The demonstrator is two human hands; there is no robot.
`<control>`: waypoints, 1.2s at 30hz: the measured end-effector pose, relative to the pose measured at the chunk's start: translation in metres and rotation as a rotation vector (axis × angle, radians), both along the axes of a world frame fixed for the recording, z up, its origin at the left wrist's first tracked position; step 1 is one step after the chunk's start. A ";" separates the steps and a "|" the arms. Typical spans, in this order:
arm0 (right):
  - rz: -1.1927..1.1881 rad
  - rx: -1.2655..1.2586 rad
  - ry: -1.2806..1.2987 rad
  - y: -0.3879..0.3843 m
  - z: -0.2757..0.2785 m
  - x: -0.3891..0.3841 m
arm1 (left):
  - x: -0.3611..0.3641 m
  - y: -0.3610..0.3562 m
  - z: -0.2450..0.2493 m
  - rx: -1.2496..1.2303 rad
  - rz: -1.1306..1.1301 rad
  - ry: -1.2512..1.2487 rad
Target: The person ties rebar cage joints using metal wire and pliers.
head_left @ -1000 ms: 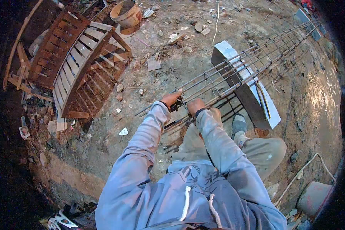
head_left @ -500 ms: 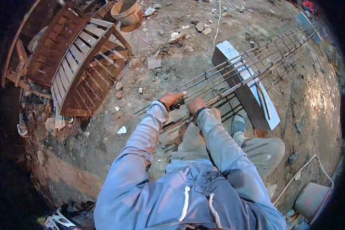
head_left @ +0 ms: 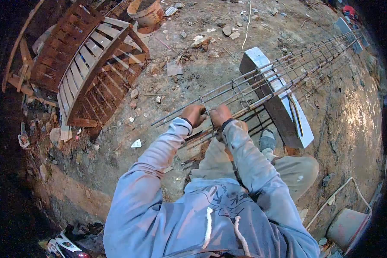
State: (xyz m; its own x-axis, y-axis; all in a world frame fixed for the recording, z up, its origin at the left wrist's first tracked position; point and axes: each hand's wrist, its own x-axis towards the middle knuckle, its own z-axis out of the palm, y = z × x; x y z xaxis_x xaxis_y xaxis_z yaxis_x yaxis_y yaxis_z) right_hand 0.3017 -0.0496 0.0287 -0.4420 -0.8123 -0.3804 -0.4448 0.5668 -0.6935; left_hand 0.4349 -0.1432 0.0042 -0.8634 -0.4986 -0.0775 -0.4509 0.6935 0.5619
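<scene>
A long rebar cage (head_left: 241, 92) of ribbed bars and square stirrups runs from in front of me to the upper right. At its near end, my left hand (head_left: 194, 115) is closed on a stirrup (head_left: 203, 102), knuckles up. Close beside it, my right hand (head_left: 220, 115) is also closed, gripping the same stirrup from the right. The fingertips of both hands are partly hidden, so any tie wire between them cannot be made out. A white-topped block (head_left: 284, 101) props the cage up from the ground.
A curved slatted wooden frame (head_left: 84, 71) lies at the left, with a dirty bucket (head_left: 146, 15) behind it. Another block (head_left: 346, 32) supports the cage's far end. A container (head_left: 346, 228) with a bent tube frame stands lower right. Stones and scraps litter the ground.
My left hand has turned and curled in, its thumb no longer stretched out over the bars, and sits nearer my right hand. My right hand stays at almost the same place.
</scene>
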 end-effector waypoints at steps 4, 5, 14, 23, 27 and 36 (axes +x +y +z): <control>0.060 -0.036 0.084 0.001 0.001 0.003 | -0.001 0.019 -0.008 -0.225 0.188 -0.091; 0.039 -0.103 0.096 0.002 -0.007 0.003 | -0.002 0.019 -0.010 -0.220 0.190 -0.087; 0.062 -0.130 0.125 0.008 -0.028 0.006 | -0.007 -0.017 0.006 0.930 0.312 -0.189; 0.005 -0.051 -0.023 0.009 -0.021 0.006 | 0.001 0.002 0.015 0.819 0.547 0.080; 0.027 -0.032 0.040 0.013 -0.020 0.001 | 0.008 0.009 -0.001 1.028 0.608 0.275; 0.258 -0.065 0.052 -0.003 -0.014 -0.010 | -0.001 0.028 0.002 0.512 0.634 0.316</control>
State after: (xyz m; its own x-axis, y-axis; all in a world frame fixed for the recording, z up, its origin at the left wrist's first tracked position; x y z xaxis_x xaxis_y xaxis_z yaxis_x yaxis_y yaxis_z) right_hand 0.2915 -0.0528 0.0148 -0.2351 -0.9225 -0.3060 -0.6049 0.3853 -0.6969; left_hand 0.4337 -0.1154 0.0060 -0.4539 -0.8616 -0.2274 -0.4363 -0.0076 0.8998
